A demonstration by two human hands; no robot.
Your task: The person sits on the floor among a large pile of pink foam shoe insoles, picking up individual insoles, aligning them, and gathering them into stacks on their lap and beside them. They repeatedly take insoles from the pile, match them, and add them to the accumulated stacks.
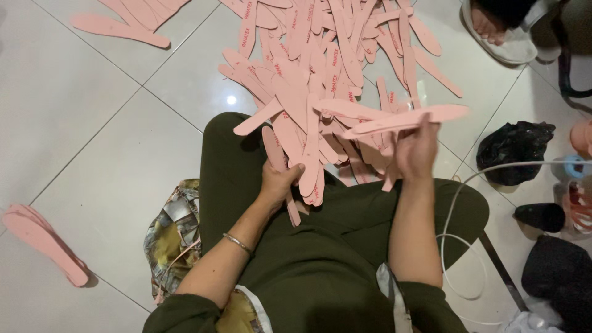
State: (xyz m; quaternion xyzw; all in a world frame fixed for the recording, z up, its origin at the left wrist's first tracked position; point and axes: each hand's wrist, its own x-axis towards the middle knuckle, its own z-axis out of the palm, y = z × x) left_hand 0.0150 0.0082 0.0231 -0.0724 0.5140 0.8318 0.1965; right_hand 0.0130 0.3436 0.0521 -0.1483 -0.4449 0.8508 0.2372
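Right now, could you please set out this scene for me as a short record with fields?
Setting: pale tiled floor, person seated in dark green clothing
Left hand: grips a bundle of flat pink insole-shaped foam pieces
Right hand: holds up one flat pink insole piece
Ahead: large loose heap of pink pieces
Left side: small stack of pink pieces
Right side: crumpled black plastic bag, white cable
Wrist: thin metal bangle on left arm

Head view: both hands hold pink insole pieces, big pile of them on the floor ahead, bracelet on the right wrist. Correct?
Not quite: the head view shows the bracelet on the left wrist, not the right. The rest stands: left hand and right hand each hold pink insole pieces, and the pile lies on the floor ahead.
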